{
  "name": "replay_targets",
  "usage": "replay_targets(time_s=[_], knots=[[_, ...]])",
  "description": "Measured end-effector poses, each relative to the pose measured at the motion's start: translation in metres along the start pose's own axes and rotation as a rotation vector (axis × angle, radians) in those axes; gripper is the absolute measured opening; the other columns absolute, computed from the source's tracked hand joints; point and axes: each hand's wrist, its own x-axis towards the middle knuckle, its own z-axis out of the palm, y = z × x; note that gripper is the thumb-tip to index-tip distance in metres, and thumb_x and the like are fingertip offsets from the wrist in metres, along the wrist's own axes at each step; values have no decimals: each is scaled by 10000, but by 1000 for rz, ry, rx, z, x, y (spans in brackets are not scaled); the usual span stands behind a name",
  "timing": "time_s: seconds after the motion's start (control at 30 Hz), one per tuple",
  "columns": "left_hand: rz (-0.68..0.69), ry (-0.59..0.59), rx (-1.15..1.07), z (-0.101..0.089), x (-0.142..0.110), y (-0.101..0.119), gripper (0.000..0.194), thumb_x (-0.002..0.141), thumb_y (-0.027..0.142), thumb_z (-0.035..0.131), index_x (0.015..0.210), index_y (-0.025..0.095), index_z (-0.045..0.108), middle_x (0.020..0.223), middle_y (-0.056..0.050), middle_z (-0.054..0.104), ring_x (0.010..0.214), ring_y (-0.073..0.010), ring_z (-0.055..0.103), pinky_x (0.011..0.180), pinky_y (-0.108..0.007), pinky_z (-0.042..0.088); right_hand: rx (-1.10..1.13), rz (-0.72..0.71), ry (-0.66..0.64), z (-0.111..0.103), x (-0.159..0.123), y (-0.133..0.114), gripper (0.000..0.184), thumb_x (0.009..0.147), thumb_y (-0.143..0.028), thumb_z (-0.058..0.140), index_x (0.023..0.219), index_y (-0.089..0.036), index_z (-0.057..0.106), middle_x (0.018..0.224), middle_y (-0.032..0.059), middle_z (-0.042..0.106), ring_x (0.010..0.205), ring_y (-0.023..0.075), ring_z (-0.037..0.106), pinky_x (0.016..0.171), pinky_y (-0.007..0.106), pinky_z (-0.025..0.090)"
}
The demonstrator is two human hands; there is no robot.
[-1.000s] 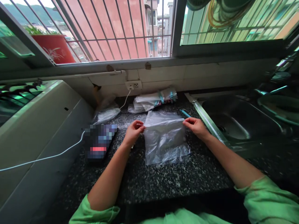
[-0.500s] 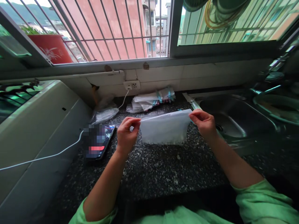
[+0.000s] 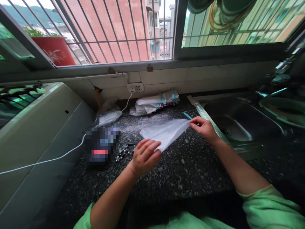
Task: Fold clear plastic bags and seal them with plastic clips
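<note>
A thin white translucent plastic bag [image 3: 168, 131] is stretched between my two hands above the dark speckled counter. My right hand [image 3: 204, 129] pinches its far right corner between thumb and fingertips. Lower and to the left, my left hand [image 3: 146, 156] has its thumb and fingers closed around the near corner; its fingertips partly cover that edge. The bag's left end hangs loose and slants down. Just behind my right fingers lies a thin blue strip [image 3: 187, 115]. A cluster of small shiny pieces [image 3: 123, 153], too small to name, rests left of my left hand.
A phone [image 3: 102, 146] with a white cable lies at left, beside a crumpled clear bag [image 3: 108, 116]. Bundled white bags with blue bands [image 3: 156, 101] lie by the wall socket [image 3: 135, 87]. A metal sink [image 3: 243, 117] is at right, a pale appliance [image 3: 54, 127] at left.
My left hand has let go of the bag's upper left corner, moved right and nearer me, and taken its near corner. The bag has turned from hanging flat to slanting. The small shiny pieces are now uncovered.
</note>
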Motion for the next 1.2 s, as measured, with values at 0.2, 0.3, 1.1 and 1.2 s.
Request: replay_targets(time_s=[0.2, 0.3, 1.1, 1.2], knots=[[149, -228, -67, 31, -4, 22, 54, 796, 132, 487, 780, 165, 527, 762, -26, 633, 701, -127, 558, 665, -279, 432, -402, 141, -170, -1, 3, 21, 91, 705, -187, 552, 756, -174, 627, 758, 35, 636, 677, 157, 586, 644, 282, 464], [162, -331, -50, 38, -8, 25, 80, 823, 144, 460, 787, 163, 529, 714, -20, 605, 656, -121, 535, 615, -269, 400, -530, 45, -223, -2, -2, 13, 164, 719, -155, 545, 861, -180, 622, 815, 46, 632, 683, 158, 586, 641, 286, 466], [-252, -521, 190, 45, -21, -8, 97, 771, 140, 497, 764, 175, 586, 930, -101, 617, 864, -222, 536, 737, -351, 425, -751, -656, -222, 41, -22, 15, 215, 832, -168, 449, 920, -175, 646, 772, 65, 609, 721, 156, 524, 623, 246, 404], [-215, -567, 132, 44, -18, -2, 99, 783, 146, 483, 782, 171, 578, 908, -98, 617, 829, -216, 535, 716, -350, 425, -825, -551, -262, 46, -22, 18, 203, 817, -154, 474, 907, -176, 654, 781, 71, 610, 735, 163, 532, 616, 245, 410]])
